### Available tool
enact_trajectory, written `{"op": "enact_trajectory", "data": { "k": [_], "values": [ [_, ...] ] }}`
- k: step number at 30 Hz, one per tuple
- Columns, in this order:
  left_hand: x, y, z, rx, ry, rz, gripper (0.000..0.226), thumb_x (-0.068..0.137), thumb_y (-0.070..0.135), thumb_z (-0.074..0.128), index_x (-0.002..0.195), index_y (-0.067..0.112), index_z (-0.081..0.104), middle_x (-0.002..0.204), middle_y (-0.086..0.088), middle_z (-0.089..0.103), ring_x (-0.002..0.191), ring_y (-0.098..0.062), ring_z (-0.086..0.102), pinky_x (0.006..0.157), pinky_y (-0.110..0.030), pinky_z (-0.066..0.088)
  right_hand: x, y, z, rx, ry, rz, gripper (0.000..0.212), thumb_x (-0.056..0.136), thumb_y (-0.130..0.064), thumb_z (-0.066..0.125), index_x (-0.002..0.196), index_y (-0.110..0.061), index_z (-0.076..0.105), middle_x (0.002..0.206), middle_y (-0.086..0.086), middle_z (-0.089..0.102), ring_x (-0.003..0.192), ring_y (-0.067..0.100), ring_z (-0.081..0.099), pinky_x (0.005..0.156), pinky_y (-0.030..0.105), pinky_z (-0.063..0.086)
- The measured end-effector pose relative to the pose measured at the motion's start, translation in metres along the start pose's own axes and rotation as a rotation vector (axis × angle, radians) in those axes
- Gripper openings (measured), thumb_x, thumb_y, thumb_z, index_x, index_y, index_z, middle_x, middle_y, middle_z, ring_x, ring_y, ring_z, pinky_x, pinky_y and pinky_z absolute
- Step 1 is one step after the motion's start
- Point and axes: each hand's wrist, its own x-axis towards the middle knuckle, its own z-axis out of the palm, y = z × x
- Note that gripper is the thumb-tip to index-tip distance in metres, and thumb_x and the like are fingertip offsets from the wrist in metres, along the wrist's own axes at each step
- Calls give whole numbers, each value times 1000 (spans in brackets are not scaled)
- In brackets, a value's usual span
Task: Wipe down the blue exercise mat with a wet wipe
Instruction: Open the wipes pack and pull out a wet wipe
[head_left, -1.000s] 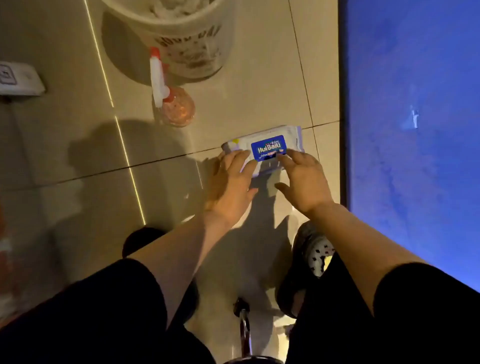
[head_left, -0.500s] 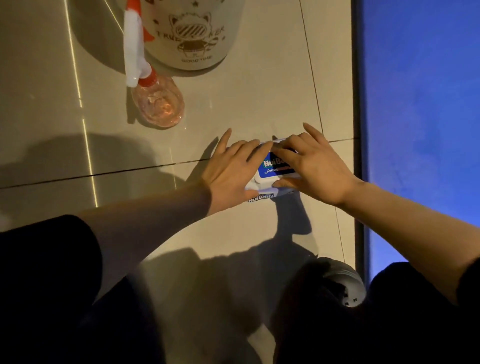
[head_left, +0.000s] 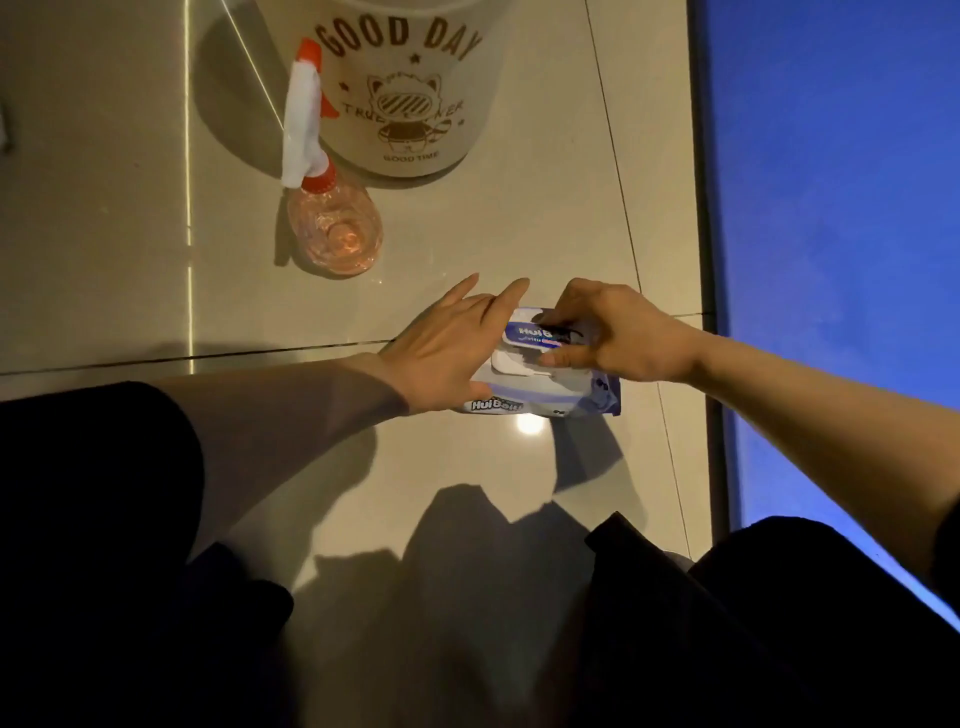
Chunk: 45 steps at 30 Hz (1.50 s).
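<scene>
We are seeing open floor (head_left: 130, 260) left of the spray bottle (head_left: 332, 228) (bucket (head_left: 400, 104) just behind it blocking).

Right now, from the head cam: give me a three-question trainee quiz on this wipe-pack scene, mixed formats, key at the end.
1. True or false: the wet wipe pack lies on the blue mat.
2. Multiple choice: what does the right hand do? A) holds the spray bottle B) pinches the lid of the pack C) rests flat on the mat
3. Fill in: the left hand lies with straight fingers against the pack's ____ side.

Key:
1. False; it lies on the tiled floor, beside the mat.
2. B
3. left
</scene>
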Motion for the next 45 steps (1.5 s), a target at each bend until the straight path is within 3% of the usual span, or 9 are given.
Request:
{"op": "enact_trajectory", "data": {
  "k": [4, 8, 11, 14, 21, 31, 40, 42, 45],
  "values": [
    [-7, 8, -6, -16, 80, -18, 133, 64, 32, 89, 153, 6, -8, 152, -18, 34, 139, -30, 34, 119, -27, 5, 11, 3, -18, 71, 249, 154, 30, 91, -35, 63, 104, -8, 68, 104, 4, 64, 92, 17, 58, 79, 29, 49],
    [-16, 15, -6, 185, 178, 65, 116, 63, 38, 89, 152, 7, 22, 157, -19, 22, 143, -34, 27, 118, -40, 10, 13, -4, 4, -158, 582, 231, 14, 89, -13, 64, 101, -9, 57, 105, 10, 57, 82, 27, 58, 74, 43, 53],
    [-20, 16, 0, 297, 43, 45, 88, 84, 53, 66, 151, 11, 28, 160, -13, 21, 147, -26, 20, 121, -47, 4, -4, -11, 31, -133, 444, 90, 14, 87, -13, 61, 99, -7, 60, 98, 12, 61, 80, 29, 58, 70, 38, 48],
    [-18, 19, 4, 171, -3, -105, 67, 98, 50, 41, 153, 17, 22, 162, -1, 15, 148, -15, 17, 119, -44, -7, -18, -10, 51, -106, 428, 22, 17, 89, -19, 63, 102, -11, 71, 100, 10, 65, 87, 29, 60, 67, 31, 42],
    [-5, 26, 2, -3, 61, -276, 80, 85, 37, 71, 151, 20, 27, 156, 0, 30, 142, -18, 28, 118, -39, 4, -12, -9, 68, -148, 522, 81, 11, 84, -12, 67, 86, -13, 78, 88, 8, 62, 87, 28, 52, 67, 30, 34],
    [-3, 24, 5, -77, 122, -392, 99, 72, 43, 81, 149, 18, 26, 140, -4, 46, 132, -25, 28, 115, -43, 20, -1, -12, 79, -220, 531, 61, 6, 73, 2, 69, 72, -2, 65, 72, 14, 60, 70, 33, 52, 60, 31, 30],
    [-1, 20, 8, -46, 88, -408, 98, 74, 47, 78, 150, 15, 25, 149, -4, 38, 141, -21, 24, 120, -44, 6, -21, -9, 71, 112, 705, 29, 9, 88, -9, 51, 93, -2, 55, 94, 9, 48, 87, 22, 42, 71, 32, 38],
    [1, 18, 6, -57, 85, -404, 98, 73, 47, 79, 149, 14, 27, 150, -5, 37, 141, -21, 23, 120, -42, 6, -19, -6, 73, 31, 662, 60, 15, 89, -17, 62, 97, -4, 58, 97, 9, 51, 90, 23, 46, 73, 33, 40],
    [2, 18, 6, -58, 80, -404, 98, 72, 47, 80, 149, 14, 28, 151, -5, 35, 143, -20, 21, 120, -42, 5, -12, -9, 70, -133, 656, -15, 3, 82, -5, 63, 81, -3, 63, 85, 12, 56, 80, 31, 52, 64, 36, 39]
  ]
}}
